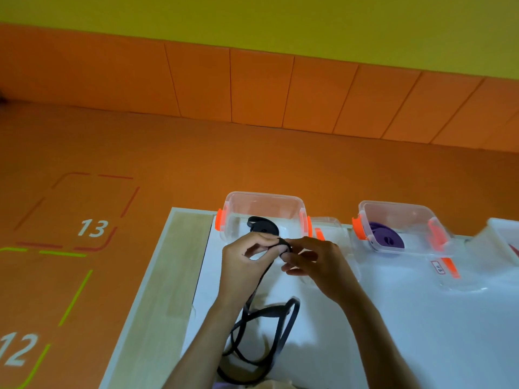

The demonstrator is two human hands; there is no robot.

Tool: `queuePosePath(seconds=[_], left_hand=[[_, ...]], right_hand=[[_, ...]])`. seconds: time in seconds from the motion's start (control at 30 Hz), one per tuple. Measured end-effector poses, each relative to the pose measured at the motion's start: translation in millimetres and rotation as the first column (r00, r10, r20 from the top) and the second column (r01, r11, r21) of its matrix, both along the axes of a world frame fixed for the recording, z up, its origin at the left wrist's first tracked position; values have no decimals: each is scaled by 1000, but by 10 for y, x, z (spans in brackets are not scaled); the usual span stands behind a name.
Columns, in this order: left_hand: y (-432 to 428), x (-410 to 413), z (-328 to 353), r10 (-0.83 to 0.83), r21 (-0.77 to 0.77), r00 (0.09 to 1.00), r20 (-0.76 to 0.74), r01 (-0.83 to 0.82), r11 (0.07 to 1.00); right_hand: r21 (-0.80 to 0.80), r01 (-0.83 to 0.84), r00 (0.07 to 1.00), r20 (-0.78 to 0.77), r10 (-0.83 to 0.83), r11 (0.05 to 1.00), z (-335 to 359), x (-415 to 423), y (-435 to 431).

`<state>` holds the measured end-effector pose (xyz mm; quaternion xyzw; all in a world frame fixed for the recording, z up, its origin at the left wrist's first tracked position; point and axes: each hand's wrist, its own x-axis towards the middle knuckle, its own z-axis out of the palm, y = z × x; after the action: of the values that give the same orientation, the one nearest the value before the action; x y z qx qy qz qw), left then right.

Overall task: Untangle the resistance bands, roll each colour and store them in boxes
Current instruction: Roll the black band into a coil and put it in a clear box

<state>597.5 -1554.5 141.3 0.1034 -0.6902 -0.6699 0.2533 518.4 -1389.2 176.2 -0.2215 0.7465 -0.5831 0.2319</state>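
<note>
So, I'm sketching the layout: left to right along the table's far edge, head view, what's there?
First clear box with rolled black band → second clear box with rolled purple band → blurred container, cut off.

A black band (293,318) showing against the white tabletop (421,332), purple band (389,240) showing through a clear, orange-clipped box (393,204) on that tabletop

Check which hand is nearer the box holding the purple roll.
Right. The right hand sits just left of the purple-roll box, apart from it; the left hand is farther left, in front of the other box. Both pinch the black band.
</note>
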Motion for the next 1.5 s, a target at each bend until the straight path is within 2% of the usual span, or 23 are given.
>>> queuePosePath(seconds=[0.17,0.27,0.33,0.43,0.53,0.6,0.7,0.8,0.93,1.0,1.13,1.2,1.3,1.33,1.43,1.5], left_hand=[[101,-69,73,-14,133,1000,-10,15,991],[107,-108,128,-137,117,991,-8,137,984],[93,-124,173,-199,120,980,19,195,973],[30,-131,241,-167,68,986,20,166,984],[17,-124,294,-84,-2,996,9,84,996],[67,-110,318,-28,26,999,-36,29,999],[66,-98,342,-16,58,996,-84,21,998],[-63,-89,388,-38,-2,998,-47,38,999],[-186,-57,474,-74,-104,997,-5,73,992],[-180,-60,543,-111,-126,994,7,111,986],[-100,-108,736,-82,-29,994,-72,80,996],[-91,-125,836,-58,19,989,-133,61,998],[-147,-135,945,-72,-29,983,-171,68,997],[-172,-135,954,-73,-40,984,-163,68,997],[-210,-143,935,-38,-28,994,-106,35,999],[-174,-165,912,-8,-5,995,-101,8,1000]], right_hand=[[-98,105,985,146,-90,990,26,-32,30],[-198,235,951,250,-183,952,72,-57,73],[-257,270,935,300,-189,928,88,-73,82],[-284,233,947,285,-150,930,112,-72,66],[-223,202,971,173,-166,954,164,-69,32],[-210,205,976,118,-183,956,198,-83,10],[-265,189,974,174,-146,945,233,-69,-27],[-275,150,962,261,-77,950,239,-45,-62],[-121,57,994,104,-44,991,294,-112,-64],[-181,25,997,81,-10,983,391,-127,-61],[-361,14,1000,31,-3,933,560,-156,-59],[-448,21,999,51,2,894,614,-173,-51],[-504,35,995,95,15,863,673,-186,-41],[-482,13,998,56,16,876,676,-192,-42],[-264,-26,982,-187,-25,964,626,-194,-69],[-268,16,985,-163,-62,963,593,-173,-100]])
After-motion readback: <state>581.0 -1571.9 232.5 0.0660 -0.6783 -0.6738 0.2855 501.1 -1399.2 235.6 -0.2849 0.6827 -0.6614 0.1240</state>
